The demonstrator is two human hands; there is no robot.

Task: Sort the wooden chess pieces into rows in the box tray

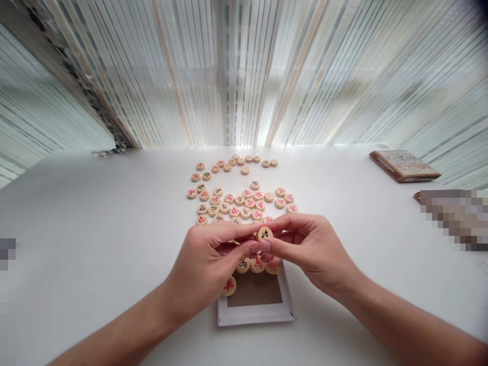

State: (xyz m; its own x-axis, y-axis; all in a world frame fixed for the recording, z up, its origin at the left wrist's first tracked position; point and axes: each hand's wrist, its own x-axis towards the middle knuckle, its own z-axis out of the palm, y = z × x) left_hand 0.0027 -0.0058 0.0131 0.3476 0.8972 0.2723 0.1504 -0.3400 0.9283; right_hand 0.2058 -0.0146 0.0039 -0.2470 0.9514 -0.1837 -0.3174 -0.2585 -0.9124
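Note:
A round wooden Chinese chess piece [264,234] with a black character is held up between my two hands. My left hand [209,256] is closed, its thumb and index fingertips at the left side of the piece. My right hand [316,251] pinches the same piece from the right, thumb in front. Just below them sits a shallow white box tray [257,322] with a brown bottom. In it are a red-marked piece [229,286] at the left and a row with a black-marked piece [243,265] and a red-marked one [257,264]. My hands hide part of the tray's far end.
Many loose Chinese chess pieces [234,211] lie on the white table [114,229] beyond my hands, some blank side up. A flat printed box [406,166] lies at the far right, near a partly blurred item [453,216]. Striped curtains [244,76] hang behind the table.

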